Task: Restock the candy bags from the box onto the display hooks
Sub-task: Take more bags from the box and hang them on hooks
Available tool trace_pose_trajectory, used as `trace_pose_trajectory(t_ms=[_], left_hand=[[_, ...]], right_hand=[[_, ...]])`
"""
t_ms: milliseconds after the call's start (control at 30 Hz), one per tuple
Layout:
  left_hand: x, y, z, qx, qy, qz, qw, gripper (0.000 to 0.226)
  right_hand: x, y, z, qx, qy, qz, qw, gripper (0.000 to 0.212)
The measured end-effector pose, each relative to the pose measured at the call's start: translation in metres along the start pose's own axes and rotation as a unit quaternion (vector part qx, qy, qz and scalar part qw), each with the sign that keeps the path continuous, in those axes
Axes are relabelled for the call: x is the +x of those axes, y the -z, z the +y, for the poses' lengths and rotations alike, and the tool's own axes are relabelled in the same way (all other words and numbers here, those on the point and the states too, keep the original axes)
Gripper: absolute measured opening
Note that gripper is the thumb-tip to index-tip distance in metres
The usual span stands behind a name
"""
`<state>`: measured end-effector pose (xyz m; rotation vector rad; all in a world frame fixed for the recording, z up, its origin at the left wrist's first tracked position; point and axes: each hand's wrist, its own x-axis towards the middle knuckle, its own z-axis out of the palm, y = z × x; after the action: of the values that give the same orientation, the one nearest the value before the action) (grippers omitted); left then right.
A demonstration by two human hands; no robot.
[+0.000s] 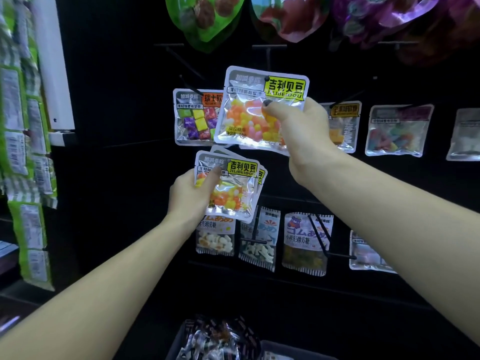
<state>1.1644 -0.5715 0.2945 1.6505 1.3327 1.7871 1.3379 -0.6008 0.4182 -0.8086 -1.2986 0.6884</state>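
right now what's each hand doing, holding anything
Left hand: grips a small stack of clear jelly bean bags with yellow labels.
Right hand: pinches one clear yellow-labelled jelly bean bag, raised at the black display hook.

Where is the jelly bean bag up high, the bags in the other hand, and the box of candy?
Yellow-label jelly bean bag [249, 118], head view, clear window.
Stack of matching jelly bean bags [233, 193], head view, front bag's window.
Dark candy box [179, 341], head view, left wall.
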Motion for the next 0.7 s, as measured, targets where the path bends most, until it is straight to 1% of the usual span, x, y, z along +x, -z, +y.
trace_pose_trajectory(t_ms=[67, 133, 200, 267, 300, 333, 367, 400, 467, 500, 600, 700], left_hand=[[0.001, 0.0, -0.005, -0.007, -0.001, -0.002, 1.0, 0.021], [0.001, 0.002, -0.007, -0.013, -0.001, -0.006, 1.0, 0.017], [0.002, 0.003, -0.012, -0.013, -0.008, -0.003, 1.0, 0.012], [0.004, 0.002, -0.016, -0.018, -0.017, 0.002, 1.0, 0.01], [0.005, 0.002, -0.02, -0.024, -0.018, -0.001, 1.0, 0.013], [0.006, 0.001, -0.022, -0.029, -0.02, -0.001, 0.999, 0.02], [0.007, 0.001, -0.024, -0.03, -0.019, -0.002, 0.999, 0.028], [0.007, 0.001, -0.025, -0.029, -0.018, 0.0, 0.999, 0.034], [0.007, 0.001, -0.026, -0.033, -0.014, 0.002, 0.999, 0.042], [0.007, 0.001, -0.027, -0.033, -0.011, 0.003, 0.999, 0.039], [0.006, 0.001, -0.028, -0.024, -0.015, -0.008, 1.0, 0.03], [0.005, 0.001, -0.026, -0.02, -0.014, -0.009, 1.0, 0.022]], right_hand=[[-0.001, -0.001, -0.001, -0.002, 0.004, 0.002, 1.0, 0.014], [0.001, -0.002, -0.001, -0.005, 0.001, 0.005, 1.0, 0.007], [0.002, -0.004, 0.0, -0.01, -0.017, 0.011, 1.0, 0.011], [0.008, -0.002, 0.005, -0.016, -0.036, 0.01, 0.999, 0.006], [0.011, -0.001, 0.007, -0.019, -0.043, 0.007, 0.999, 0.012], [0.013, -0.001, 0.007, -0.021, -0.044, 0.003, 0.999, 0.015], [0.018, -0.002, 0.009, -0.027, -0.046, 0.005, 0.999, 0.012], [0.023, -0.002, 0.012, -0.037, -0.047, 0.015, 0.998, 0.017], [0.031, -0.006, 0.018, -0.064, -0.052, 0.03, 0.996, 0.045], [0.037, -0.007, 0.02, -0.084, -0.05, 0.035, 0.995, 0.053], [0.053, -0.006, 0.031, -0.139, -0.06, 0.034, 0.988, 0.067], [0.066, -0.007, 0.038, -0.185, -0.076, 0.045, 0.979, 0.067]])
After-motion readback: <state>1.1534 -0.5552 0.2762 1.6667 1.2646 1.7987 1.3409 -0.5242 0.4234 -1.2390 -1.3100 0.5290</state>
